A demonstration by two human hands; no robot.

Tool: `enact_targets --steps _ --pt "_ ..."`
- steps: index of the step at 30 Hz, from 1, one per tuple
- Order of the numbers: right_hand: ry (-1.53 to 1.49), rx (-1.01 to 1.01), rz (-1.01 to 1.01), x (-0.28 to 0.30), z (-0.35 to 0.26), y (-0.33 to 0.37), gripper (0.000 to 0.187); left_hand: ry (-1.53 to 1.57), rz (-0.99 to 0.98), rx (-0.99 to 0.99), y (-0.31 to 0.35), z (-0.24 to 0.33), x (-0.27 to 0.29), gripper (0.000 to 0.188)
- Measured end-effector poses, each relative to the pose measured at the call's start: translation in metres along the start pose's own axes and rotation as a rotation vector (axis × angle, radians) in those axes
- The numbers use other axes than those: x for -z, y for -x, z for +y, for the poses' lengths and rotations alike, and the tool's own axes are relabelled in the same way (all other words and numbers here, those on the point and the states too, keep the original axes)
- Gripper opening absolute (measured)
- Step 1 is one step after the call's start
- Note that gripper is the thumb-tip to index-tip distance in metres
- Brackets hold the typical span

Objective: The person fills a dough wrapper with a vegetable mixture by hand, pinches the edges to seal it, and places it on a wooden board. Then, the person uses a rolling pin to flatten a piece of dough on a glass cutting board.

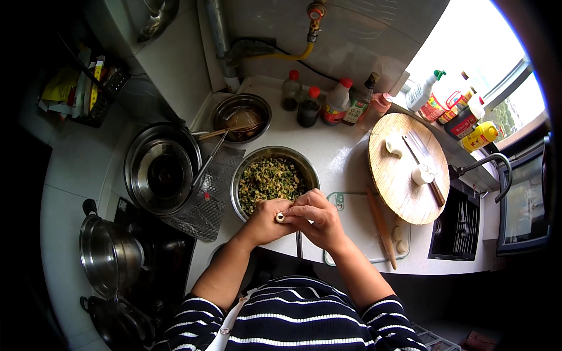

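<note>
Dumpling [280, 217], small and pale, sits at the centre of the frame, pinched between both hands just below the rim of a filling bowl. Left hand [266, 220] curls around it from the left side, fingers bent inward. Right hand [316, 217] closes over it from the right, fingertips pressed against the dough edge. Both forearms rise from the lower edge, out of sleeves striped dark and white.

Just above the hands, a steel mixing bowl [246, 169] holds chopped green and pale filling, heaped nearly to the brim. Upper left of it, a smaller steel bowl [219, 111] holds brownish contents that are hard to make out, with chopsticks [219, 133] resting across its rim. Left of centre, a wide empty steel basin [159, 169] sits on the counter. At lower left, a lidded steel pot [108, 254] stands on a dark stove.

Right of centre, a round wooden board [398, 181] carries two finished dumplings [394, 145] and a lump of dough [423, 174]. A wooden rolling pin [381, 227] lies below it on a pale mat, beside small dough pieces [399, 238]. Along the upper middle, several sauce bottles [309, 107] with red caps stand against the wall.
</note>
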State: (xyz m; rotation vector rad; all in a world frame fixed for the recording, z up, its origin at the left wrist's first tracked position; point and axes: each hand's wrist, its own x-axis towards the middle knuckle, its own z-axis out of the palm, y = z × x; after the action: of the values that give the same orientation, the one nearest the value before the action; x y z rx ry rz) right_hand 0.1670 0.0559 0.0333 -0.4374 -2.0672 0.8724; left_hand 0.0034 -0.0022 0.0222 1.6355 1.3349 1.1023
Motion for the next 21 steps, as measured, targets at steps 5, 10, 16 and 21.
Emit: enact_targets --steps 5,10,16,21 --pt "0.033 0.009 0.018 -0.0027 0.0021 0.0030 0.023 0.018 0.005 0.038 -0.0005 0.0052 -0.0031 0.026" --pt "-0.061 -0.056 0.012 -0.0003 -0.0025 0.0042 0.020 -0.016 -0.001 0.040 0.0008 0.0055 -0.0033 0.026" --pt "-0.002 -0.009 -0.013 -0.0002 0.0014 0.0045 0.019 -0.072 0.004 0.055 -0.0010 0.0068 -0.0074 0.025" --pt "0.029 0.006 -0.006 -0.0030 0.0022 0.0071 0.019 -0.124 -0.028 0.105 0.0012 -0.0015 -0.0084 0.026"
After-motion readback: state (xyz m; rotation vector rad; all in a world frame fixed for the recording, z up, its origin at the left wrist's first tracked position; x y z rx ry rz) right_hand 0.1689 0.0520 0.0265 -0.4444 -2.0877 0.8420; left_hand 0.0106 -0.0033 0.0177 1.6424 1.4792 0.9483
